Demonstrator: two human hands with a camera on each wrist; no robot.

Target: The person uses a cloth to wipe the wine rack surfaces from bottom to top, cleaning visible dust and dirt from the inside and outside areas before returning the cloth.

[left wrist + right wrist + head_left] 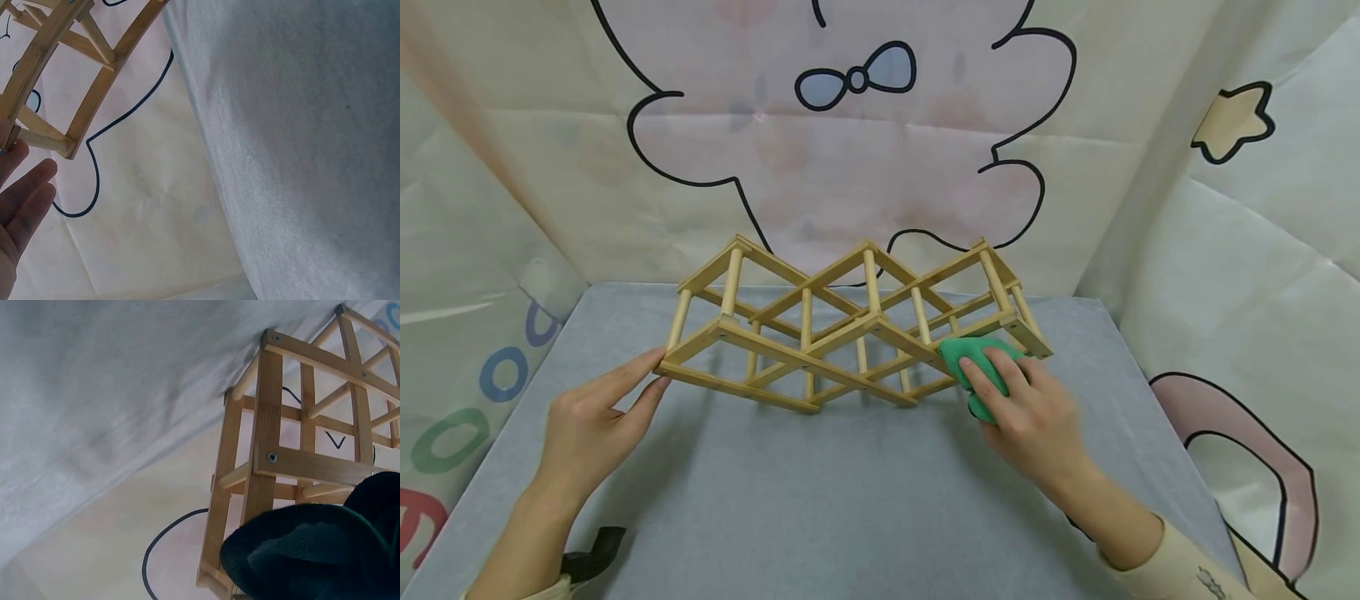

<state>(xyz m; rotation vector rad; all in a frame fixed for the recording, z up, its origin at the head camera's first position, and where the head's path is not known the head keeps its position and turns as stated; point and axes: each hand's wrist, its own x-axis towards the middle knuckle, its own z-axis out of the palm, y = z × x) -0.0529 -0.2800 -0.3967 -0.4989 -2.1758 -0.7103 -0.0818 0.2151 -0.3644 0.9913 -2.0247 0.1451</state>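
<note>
A light wooden lattice rack (805, 362), built of crossed slats and round dowels, stretches between the two hands with its joints spread into diamonds. My left hand (587, 425) pinches its left end corner between thumb and forefinger. In the left wrist view the other fingers (31, 209) stay off the wood. My right hand (1037, 417) grips a folded green cloth (961, 350) and presses it to the front slats near the rack's right end. That cloth (306, 544) looks dark in the right wrist view, overlapping the slats and hiding the fingers.
A grey-blue cloth covers the table (820, 508). Printed fabric walls stand behind and on both sides, with a bow drawing (891, 68) at the back and a star (1232, 125) at right. A black strap end (602, 550) sticks out by the left wrist.
</note>
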